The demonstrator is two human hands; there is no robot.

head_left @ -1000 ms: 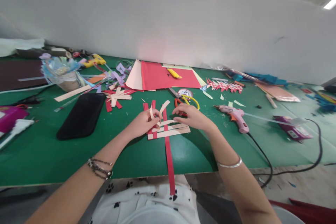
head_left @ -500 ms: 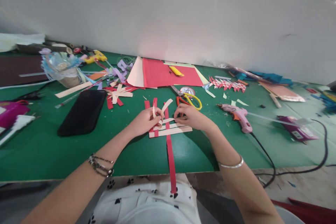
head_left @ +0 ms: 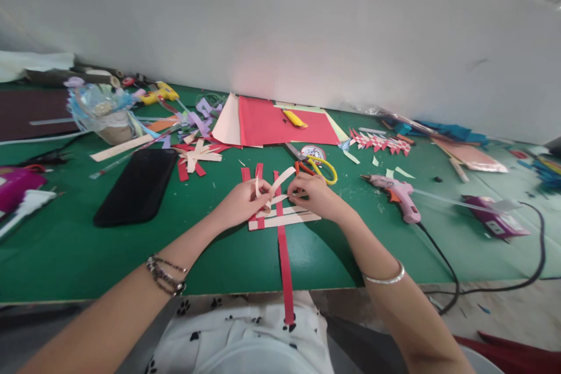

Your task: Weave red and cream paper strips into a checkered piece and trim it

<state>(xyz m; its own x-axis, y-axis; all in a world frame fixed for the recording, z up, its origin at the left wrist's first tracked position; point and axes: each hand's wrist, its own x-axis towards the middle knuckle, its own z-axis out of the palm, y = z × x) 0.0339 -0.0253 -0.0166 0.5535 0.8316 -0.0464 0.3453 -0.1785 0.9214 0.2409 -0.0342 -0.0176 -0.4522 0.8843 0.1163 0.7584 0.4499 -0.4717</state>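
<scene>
While the left hand (head_left: 242, 203) stays, the cream strip (head_left: 283, 178) flattens.

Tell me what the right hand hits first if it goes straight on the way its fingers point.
The right hand, pinching a cream strip, points left across the weave. It would likely meet the long red strip first, then the left hand just beyond. The depth between them is hard to judge.
</scene>
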